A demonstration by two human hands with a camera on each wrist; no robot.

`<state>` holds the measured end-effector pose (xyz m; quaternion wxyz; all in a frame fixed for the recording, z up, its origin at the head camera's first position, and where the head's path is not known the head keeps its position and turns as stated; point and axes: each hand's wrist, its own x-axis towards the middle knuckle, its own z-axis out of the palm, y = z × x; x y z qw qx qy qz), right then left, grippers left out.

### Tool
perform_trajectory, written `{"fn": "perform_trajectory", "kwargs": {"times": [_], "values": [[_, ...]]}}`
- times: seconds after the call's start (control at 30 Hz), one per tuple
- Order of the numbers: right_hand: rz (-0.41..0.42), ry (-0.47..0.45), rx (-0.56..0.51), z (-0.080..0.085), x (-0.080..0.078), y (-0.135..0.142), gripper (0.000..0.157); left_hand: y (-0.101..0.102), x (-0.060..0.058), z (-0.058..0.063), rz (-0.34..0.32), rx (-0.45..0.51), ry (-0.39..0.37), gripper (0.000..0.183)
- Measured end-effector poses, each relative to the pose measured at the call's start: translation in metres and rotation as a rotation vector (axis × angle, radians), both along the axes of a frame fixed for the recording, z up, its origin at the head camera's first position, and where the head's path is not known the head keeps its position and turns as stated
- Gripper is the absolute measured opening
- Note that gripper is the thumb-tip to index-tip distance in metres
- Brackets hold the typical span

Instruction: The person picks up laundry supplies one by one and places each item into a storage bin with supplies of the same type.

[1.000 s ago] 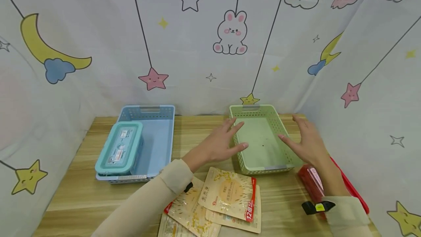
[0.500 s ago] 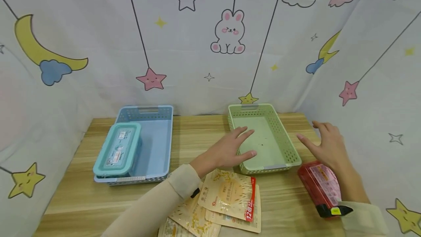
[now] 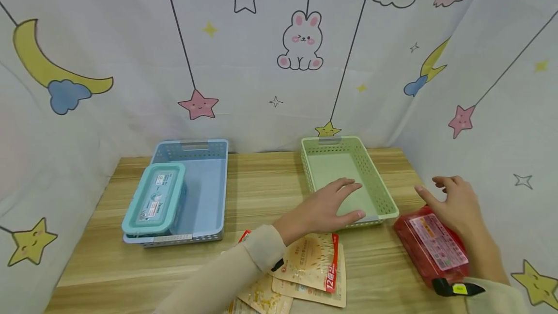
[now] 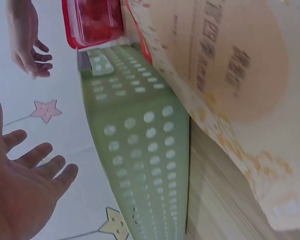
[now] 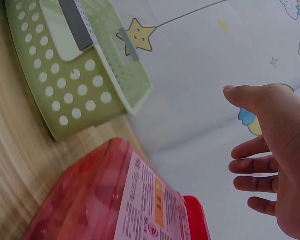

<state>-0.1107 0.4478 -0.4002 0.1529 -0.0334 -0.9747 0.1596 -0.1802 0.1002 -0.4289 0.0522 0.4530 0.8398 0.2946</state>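
My left hand (image 3: 324,210) hovers over the front left corner of the green basket (image 3: 308,168), fingers spread and nothing in them. Under that forearm lie several beige food pouches (image 3: 311,260) with red edges, overlapping one another. Above a red container (image 3: 414,243) with a printed label hangs my right hand (image 3: 457,207), its fingers loosely bent and holding nothing. In the right wrist view, the red container (image 5: 105,195) is apart from the fingers. The left wrist view shows a pouch (image 4: 230,90) up close beside the green basket's perforated wall (image 4: 140,135).
On the left of the wooden table (image 3: 261,183) stands a blue basket (image 3: 209,188). A teal lidded box (image 3: 154,200) sits tilted on its left and front rims. A white patterned curtain (image 3: 244,62) encloses the table's back and sides.
Both hands have moved to the right and nearer the front. The right hand has gone from beside the green basket to over the red container, uncovering more of its label.
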Motion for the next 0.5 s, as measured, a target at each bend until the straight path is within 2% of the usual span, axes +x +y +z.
{"fn": "perform_trajectory", "kwargs": {"times": [0.27, 0.5], "values": [[0.000, -0.108, -0.002, -0.001, 0.010, 0.010, 0.064, 0.040, 0.014, 0.004, -0.082, -0.060, 0.088, 0.073], [0.005, -0.244, 0.027, -0.001, 0.011, 0.014, 0.069, 0.062, 0.032, -0.001, -0.166, -0.113, 0.180, 0.072]]}}
